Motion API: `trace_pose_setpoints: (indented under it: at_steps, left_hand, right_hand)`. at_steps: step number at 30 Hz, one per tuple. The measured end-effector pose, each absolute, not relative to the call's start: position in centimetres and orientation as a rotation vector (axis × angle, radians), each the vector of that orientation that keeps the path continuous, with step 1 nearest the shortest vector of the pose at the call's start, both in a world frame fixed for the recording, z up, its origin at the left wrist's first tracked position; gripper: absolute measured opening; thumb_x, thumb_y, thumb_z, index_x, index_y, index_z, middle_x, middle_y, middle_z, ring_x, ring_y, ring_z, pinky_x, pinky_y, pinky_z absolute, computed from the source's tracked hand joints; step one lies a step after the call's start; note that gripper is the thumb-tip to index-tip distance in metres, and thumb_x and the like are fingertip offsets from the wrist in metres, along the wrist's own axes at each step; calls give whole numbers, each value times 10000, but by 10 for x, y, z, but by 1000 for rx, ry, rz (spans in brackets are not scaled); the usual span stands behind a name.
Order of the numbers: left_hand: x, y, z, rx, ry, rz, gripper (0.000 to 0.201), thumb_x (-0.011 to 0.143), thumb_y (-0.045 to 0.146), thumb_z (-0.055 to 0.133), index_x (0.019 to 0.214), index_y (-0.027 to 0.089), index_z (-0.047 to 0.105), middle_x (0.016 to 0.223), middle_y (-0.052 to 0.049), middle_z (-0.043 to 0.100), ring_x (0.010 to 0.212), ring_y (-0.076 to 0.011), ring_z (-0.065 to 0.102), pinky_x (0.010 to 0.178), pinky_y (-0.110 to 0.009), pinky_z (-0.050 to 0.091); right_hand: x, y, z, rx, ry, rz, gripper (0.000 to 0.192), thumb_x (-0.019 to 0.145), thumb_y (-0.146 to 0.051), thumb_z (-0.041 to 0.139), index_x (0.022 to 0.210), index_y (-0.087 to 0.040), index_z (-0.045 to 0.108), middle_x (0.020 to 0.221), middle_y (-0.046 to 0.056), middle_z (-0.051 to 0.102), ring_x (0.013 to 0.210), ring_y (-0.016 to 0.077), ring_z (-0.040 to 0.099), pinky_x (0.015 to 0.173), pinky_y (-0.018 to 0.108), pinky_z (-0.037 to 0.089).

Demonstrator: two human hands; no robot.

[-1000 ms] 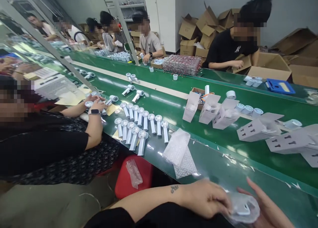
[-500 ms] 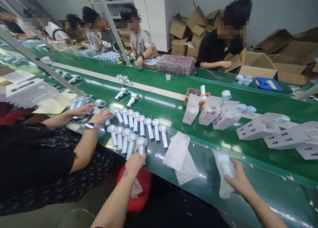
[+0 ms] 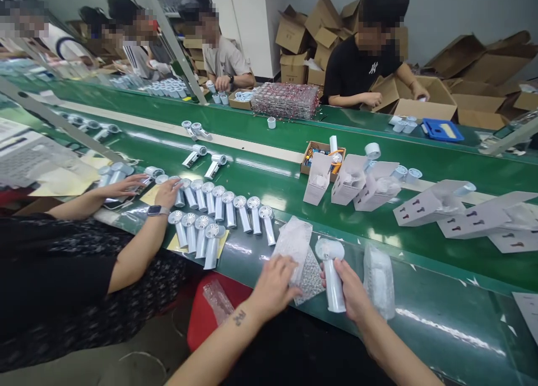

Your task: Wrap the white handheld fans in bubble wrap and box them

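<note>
My right hand [image 3: 351, 285] is closed around the handle of a pale blue handheld fan [image 3: 334, 282], its round head pointing up and away from me. My left hand [image 3: 277, 285], fingers spread, is over the near edge of the bubble wrap bags [image 3: 296, 240]; whether it touches them I cannot tell. Just right of my right hand, a fan wrapped in bubble wrap [image 3: 379, 282] lies on the bench. Two rows of more handheld fans [image 3: 218, 204] lie to the left of the bags.
A co-worker's hands [image 3: 166, 193] are at the left end of the fan rows. Opened white boxes [image 3: 317, 181] stand along the green conveyor belt [image 3: 260, 184]. Behind them is a small carton of parts [image 3: 309, 153]. A red stool [image 3: 202, 313] stands below the bench edge.
My right hand has put down the wrapped fan and now holds a bare one taken from the near row. My left hand has moved right from that row to the bubble wrap bags.
</note>
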State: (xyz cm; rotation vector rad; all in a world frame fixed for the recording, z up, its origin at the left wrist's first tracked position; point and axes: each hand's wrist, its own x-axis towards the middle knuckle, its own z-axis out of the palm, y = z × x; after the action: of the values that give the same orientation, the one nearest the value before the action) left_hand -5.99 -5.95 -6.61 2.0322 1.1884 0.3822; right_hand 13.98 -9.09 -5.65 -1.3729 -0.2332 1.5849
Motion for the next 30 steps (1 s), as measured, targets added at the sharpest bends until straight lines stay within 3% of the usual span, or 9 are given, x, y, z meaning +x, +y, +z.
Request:
trace_pose_setpoints:
  at_steps: [2, 4, 6, 10, 14, 20, 26, 30]
  left_hand:
    - [-83, -41, -77, 2175, 1314, 286, 227, 834, 185, 607, 1050, 176, 674, 1324, -172, 576, 1240, -357, 463, 1036, -579, 324]
    - [-95, -26, -86, 2175, 1323, 204, 204, 829, 75, 515, 872, 156, 697, 1158, -172, 657, 1137, -332, 531, 987, -543, 371]
    - [-92, -18, -88, 2132, 1312, 212, 219, 844, 87, 485, 808, 151, 692, 982, -153, 690, 1014, -294, 583, 930, -480, 422]
    - [-59, -21, -74, 1965, 1255, 311, 200, 879, 212, 502, 829, 176, 693, 843, -67, 700, 824, -194, 629, 783, -310, 485]
    - [-36, -33, -59, 1578, 1146, 443, 188, 853, 252, 508, 765, 156, 644, 681, -12, 655, 616, -131, 581, 599, -230, 454]
    - [-18, -50, -37, 1511, 1073, 796, 173, 853, 290, 573, 747, 161, 614, 694, -11, 624, 666, -133, 569, 648, -245, 454]
    - [3, -54, -23, 2171, 834, 1005, 148, 895, 132, 482, 854, 160, 621, 744, -53, 635, 717, -158, 583, 678, -281, 482]
    - [4, -75, -31, 2520, 597, 895, 246, 862, 35, 401, 920, 152, 610, 773, -71, 645, 690, -161, 567, 644, -282, 478]
  right_hand:
    - [150, -95, -58, -1356, -176, 1637, 503, 642, -551, 823, 944, -200, 624, 814, 37, 710, 735, 212, 690, 586, 294, 564]
    - [161, -105, -57, -1309, -174, 1754, 483, 651, -477, 845, 988, -208, 628, 775, 18, 697, 714, 188, 682, 560, 263, 553]
    - [164, -116, -53, -1256, -185, 1877, 511, 641, -411, 864, 1046, -220, 617, 768, 5, 683, 719, 181, 677, 561, 262, 558]
    - [150, -122, -44, -1143, -203, 2039, 670, 574, -362, 893, 1153, -250, 575, 832, -7, 676, 682, 177, 665, 525, 284, 560]
    - [146, -113, -42, -1120, -221, 2015, 605, 564, -379, 889, 1072, -211, 605, 765, -10, 667, 653, 159, 644, 504, 263, 548]
    - [166, -119, -39, -1305, -138, 1915, 513, 573, -483, 875, 886, -187, 599, 677, -1, 666, 611, 156, 638, 478, 249, 526]
    - [175, -122, -20, -1309, -157, 1823, 728, 603, -430, 868, 1224, -248, 536, 711, -23, 686, 590, 169, 641, 498, 271, 510]
    - [174, -128, -18, -1357, -80, 1658, 623, 551, -323, 890, 1093, -218, 601, 772, -19, 707, 623, 138, 628, 575, 248, 497]
